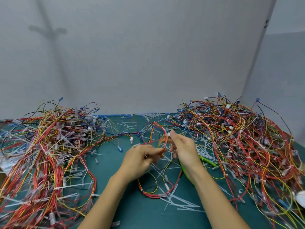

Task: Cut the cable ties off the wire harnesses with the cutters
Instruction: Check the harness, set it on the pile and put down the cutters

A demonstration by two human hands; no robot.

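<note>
The looped red-and-yellow wire harness (165,138) is pinched in the left hand's (140,157) grip above the dark green surface (145,212), the right hand's (183,146) grip is blurred beyond judging, and a white cable tie (168,134) is seemingly being located, so the green-handled cutters (208,161) beneath that wrist are needed next.

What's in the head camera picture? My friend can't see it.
A person's left hand and right hand hold up a loop of red and yellow wire harness over a dark green mat littered with loose white plastic cable ties. Green-handled cutters peek out beneath the right hand. Big tangled piles of colourful wire harnesses sit on both sides.
</note>
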